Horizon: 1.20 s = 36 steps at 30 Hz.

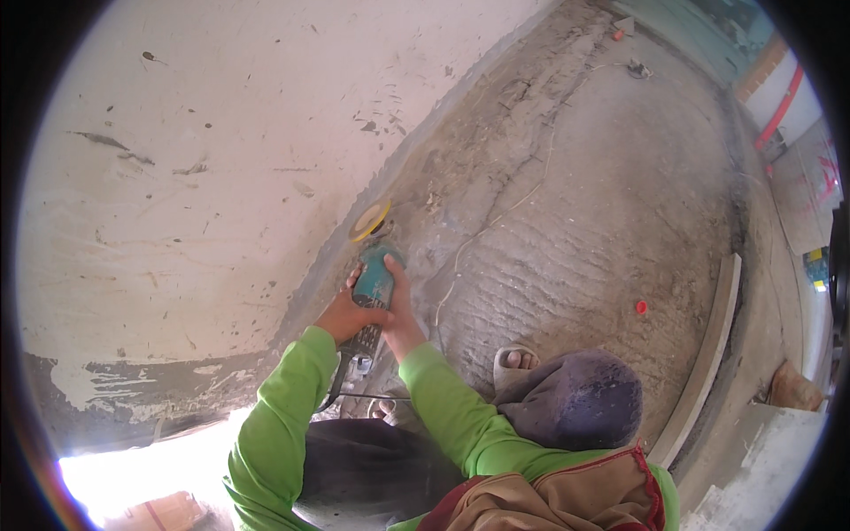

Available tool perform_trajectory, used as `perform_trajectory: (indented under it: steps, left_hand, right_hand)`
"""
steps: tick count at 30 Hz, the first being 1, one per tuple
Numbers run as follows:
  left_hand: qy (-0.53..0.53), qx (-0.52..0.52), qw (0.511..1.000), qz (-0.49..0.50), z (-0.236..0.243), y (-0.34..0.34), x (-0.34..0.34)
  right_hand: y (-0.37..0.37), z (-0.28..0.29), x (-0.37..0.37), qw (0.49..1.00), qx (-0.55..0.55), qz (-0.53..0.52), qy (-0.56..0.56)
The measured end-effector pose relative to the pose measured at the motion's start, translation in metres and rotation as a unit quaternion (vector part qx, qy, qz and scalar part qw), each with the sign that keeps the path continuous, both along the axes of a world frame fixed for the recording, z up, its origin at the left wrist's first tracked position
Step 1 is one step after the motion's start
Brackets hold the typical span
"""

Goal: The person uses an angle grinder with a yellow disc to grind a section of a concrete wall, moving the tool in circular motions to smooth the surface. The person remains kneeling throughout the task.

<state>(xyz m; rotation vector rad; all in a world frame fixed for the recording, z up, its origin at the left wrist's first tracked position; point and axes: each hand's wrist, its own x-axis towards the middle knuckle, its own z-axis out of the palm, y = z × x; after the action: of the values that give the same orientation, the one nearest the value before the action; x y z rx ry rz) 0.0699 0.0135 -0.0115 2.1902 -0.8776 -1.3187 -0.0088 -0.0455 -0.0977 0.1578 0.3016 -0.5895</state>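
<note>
Both my hands are closed round a teal and black angle grinder (374,281), held in front of me beside the foot of the wall. My left hand (342,311) grips the body from the left, its thumb lying across the top. From the other side my right hand (403,311) wraps the body, its thumb up near the grinder's head; its other fingers are mostly hidden. A yellow disc (369,221) sits at the far end, tilted and close to the wall's lower edge. Whether it touches is hard to tell. A black power cable (335,389) bends down from the rear.
The pale, stained wall (204,177) rises on the left. A thin white wire (496,219) runs over the rough concrete floor (637,177). To the right are a small red cap (642,307), a long pale strip (704,367) and a brick piece (795,388). My sandalled foot (515,361) is nearby.
</note>
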Motion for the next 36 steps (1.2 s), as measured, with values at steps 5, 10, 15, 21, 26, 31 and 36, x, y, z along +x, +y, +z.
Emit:
perform_trajectory:
  steps: [5,10,15,21,26,31,36]
  left_hand:
    - [0.020,0.014,1.000,-0.009,-0.001,0.000,0.005]
    - [0.029,0.000,0.999,-0.019,0.003,0.000,0.003]
    - [0.027,-0.004,1.000,-0.002,-0.011,0.005,0.004]
    - [0.031,-0.095,0.995,0.010,-0.018,-0.004,-0.005]
    - [0.049,-0.145,0.988,-0.030,-0.002,-0.037,-0.022]
    - [-0.019,-0.135,0.989,-0.059,-0.004,-0.058,-0.031]
    - [-0.057,-0.063,0.992,-0.097,0.023,-0.062,-0.047]
  right_hand:
    - [0.002,0.000,0.003,1.000,0.007,-0.001,-0.003]
    - [0.002,-0.001,0.002,1.000,-0.011,-0.002,0.012]
    - [0.003,-0.002,0.001,1.000,0.001,0.000,0.002]
    - [-0.018,0.008,-0.018,0.996,-0.064,0.048,0.037]
    - [-0.049,0.007,-0.040,0.985,-0.127,-0.002,0.117]
    - [-0.073,0.036,-0.061,0.971,-0.166,0.054,0.162]
    - [-0.097,0.061,-0.089,0.915,-0.263,0.204,0.227]
